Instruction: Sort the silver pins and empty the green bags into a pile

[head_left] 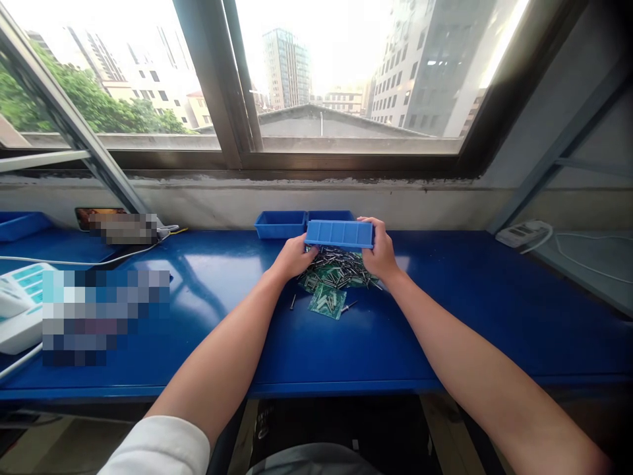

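Observation:
A blue plastic bin point(339, 233) is held between my two hands, tipped so that its ribbed underside or side faces me. My left hand point(291, 258) grips its left end, and my right hand point(380, 251) grips its right end. Right below the bin lies a pile of metal screws point(341, 264) mixed with green-printed small bags. One clear bag point(327, 301) with screws and pale plugs sits at the pile's front. A loose screw point(293, 302) lies to its left, and another screw point(349, 307) to its right. The bin's inside is hidden from me.
Two more blue bins stand behind, the left bin point(281, 225) and one partly covered point(331, 216). On the left are a white keypad device point(24, 300), a phone-like object point(101, 218) and cables. A power strip point(523, 233) lies at right. The blue table point(222, 356) meets the window wall.

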Tool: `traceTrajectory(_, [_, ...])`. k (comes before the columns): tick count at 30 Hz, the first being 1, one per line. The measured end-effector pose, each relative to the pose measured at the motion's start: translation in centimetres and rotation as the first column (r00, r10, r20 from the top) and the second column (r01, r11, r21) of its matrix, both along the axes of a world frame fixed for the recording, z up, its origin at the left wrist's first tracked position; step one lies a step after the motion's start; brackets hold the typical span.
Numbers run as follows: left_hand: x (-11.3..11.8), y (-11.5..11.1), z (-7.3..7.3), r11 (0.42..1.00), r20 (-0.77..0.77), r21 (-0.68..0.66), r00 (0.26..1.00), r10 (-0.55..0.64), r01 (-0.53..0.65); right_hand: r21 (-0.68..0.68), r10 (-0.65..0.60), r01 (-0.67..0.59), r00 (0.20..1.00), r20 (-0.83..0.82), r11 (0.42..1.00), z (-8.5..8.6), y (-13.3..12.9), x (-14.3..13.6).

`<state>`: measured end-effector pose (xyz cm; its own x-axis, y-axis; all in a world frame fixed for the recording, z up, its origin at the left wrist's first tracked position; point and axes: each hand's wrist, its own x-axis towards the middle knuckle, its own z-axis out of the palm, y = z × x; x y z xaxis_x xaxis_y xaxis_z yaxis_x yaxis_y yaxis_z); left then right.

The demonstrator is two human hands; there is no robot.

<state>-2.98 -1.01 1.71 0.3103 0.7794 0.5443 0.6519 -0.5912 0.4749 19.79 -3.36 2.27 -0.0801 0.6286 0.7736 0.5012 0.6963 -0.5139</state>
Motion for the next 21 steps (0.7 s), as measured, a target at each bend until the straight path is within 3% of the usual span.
traceTrajectory(3, [-0.2, 0.4, -0.4, 0.999, -0.022, -0.016, 0.999, 0.029, -0.029, -0.013, 0.034, -0.034, 0.999, -0.004, 0.999, 0.0, 0.0, 0.0])
traceTrajectory(12, [0.0, -0.2, 0.2, 0.992, 0.041, 0.089, 0.995, 0.087, -0.090, -0.041, -0.070, 0.070, 0.998, -0.004, 0.997, -0.4, 0.9, 0.8])
traceTrajectory(18, [0.1, -0.4, 0.4, 0.958, 0.103, 0.150, 0.967, 0.231, -0.245, -0.118, 0.073, -0.076, 0.997, -0.027, 0.990, -0.8, 0.8, 0.5])
traceTrajectory(21, [0.2, -0.4, 0.6, 0.933, 0.138, 0.173, 0.946, 0.294, -0.315, -0.102, 0.078, -0.088, 0.992, -0.096, 0.991, -0.8, 0.9, 0.2])
